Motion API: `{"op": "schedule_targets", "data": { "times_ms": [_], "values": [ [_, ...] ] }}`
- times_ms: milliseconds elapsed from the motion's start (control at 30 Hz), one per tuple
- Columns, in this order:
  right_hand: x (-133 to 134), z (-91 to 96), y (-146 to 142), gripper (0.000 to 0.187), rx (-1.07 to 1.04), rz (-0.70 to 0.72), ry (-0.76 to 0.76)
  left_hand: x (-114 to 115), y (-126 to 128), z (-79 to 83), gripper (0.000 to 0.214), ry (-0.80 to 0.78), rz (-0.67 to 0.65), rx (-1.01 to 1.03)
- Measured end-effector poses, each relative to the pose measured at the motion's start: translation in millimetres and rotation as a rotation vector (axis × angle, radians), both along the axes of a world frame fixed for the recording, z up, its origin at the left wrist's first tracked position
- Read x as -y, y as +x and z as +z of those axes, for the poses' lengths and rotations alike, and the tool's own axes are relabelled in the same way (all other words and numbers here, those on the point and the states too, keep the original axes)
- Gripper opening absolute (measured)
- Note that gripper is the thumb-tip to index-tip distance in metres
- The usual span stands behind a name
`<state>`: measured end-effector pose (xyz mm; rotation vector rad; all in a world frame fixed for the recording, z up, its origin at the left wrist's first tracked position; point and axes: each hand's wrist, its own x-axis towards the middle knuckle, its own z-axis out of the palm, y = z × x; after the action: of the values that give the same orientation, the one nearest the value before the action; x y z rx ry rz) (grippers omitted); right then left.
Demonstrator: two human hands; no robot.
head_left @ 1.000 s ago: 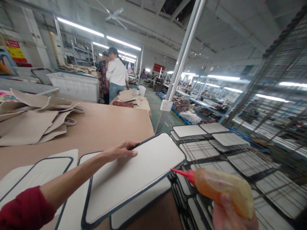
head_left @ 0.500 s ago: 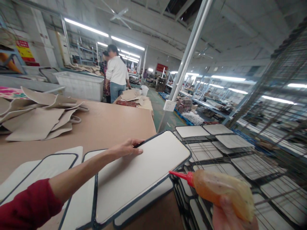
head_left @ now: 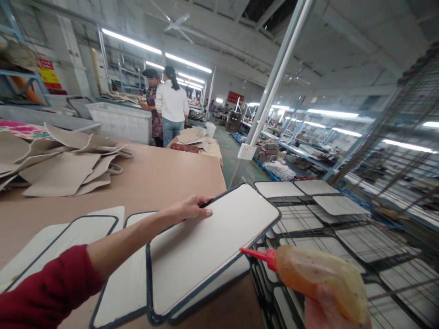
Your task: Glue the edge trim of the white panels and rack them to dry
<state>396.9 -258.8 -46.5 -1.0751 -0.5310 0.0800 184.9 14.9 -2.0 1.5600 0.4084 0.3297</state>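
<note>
My left hand (head_left: pixel 192 209) grips the far edge of a white panel with dark trim (head_left: pixel 209 246), thumb on top and fingers under the rim. The panel is lifted and reaches out over the table's right edge toward the wire rack (head_left: pixel 346 256). My right hand (head_left: pixel 329 310) is closed round a squeeze bottle of amber glue (head_left: pixel 315 276) with a red nozzle, whose tip sits just beside the panel's right edge. More trimmed white panels (head_left: pixel 68 235) lie flat on the brown table (head_left: pixel 154 178).
A heap of beige cut pieces (head_left: pixel 65 164) lies at the table's left. The rack's shelves hold several white panels (head_left: pixel 277 188). Two people (head_left: pixel 169 109) stand at a far table beside a white crate (head_left: pixel 120 121). A metal pillar (head_left: pixel 274 87) rises beyond the table.
My left hand has carried the panel to the right, further over the rack. The glue bottle has stayed close to the panel's right edge.
</note>
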Motion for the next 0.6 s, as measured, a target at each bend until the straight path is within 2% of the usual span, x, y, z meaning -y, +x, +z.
{"op": "schedule_targets", "data": {
  "times_ms": [100, 200, 367, 600],
  "values": [
    [-5.9, 10.7, -8.4, 0.045, -0.026, -0.063, 0.091, 1.4, 1.4, 3.1, 0.056, -0.012, 0.003, -0.001],
    [-7.9, 16.2, -12.1, 0.045, -0.032, -0.048, 0.1, 3.3, 2.3, 7.9, 0.057, -0.014, 0.012, -0.018],
    [-5.4, 12.8, -9.5, 0.05, -0.005, -0.036, 0.128, 5.5, 4.8, 12.0, 0.053, -0.008, 0.051, -0.043],
    [-2.1, 4.5, -7.4, 0.055, -0.04, 0.017, 0.085, 5.0, 8.0, 10.5, 0.057, -0.094, 0.08, -0.038]
  ]
}}
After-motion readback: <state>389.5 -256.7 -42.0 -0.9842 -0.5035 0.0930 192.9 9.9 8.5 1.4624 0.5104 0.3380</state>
